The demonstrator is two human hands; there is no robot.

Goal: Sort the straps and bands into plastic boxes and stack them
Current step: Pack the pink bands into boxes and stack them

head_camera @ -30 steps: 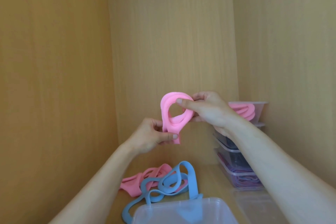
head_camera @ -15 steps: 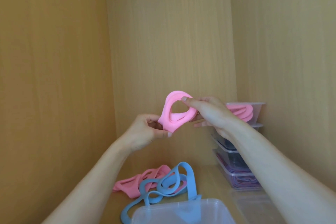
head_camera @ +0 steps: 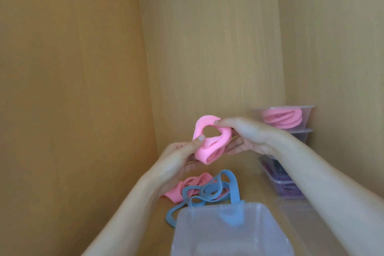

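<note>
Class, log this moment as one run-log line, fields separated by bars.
step: folding | left hand: pinches held pink band | right hand: pinches same band | shelf: blue band, loose pink band, clear box

Both forearms bare, rising from the lower frame and converging mid-view. Left hand (head_camera: 176, 160) tilted palm-up, thumb pressed on the near side of a folded pink band (head_camera: 203, 154), other digits curled beneath it. Right hand (head_camera: 249, 137) back-up, pinching the band's upper loop at the tips; its lower fingers (head_camera: 234, 145) extend underneath.
</note>
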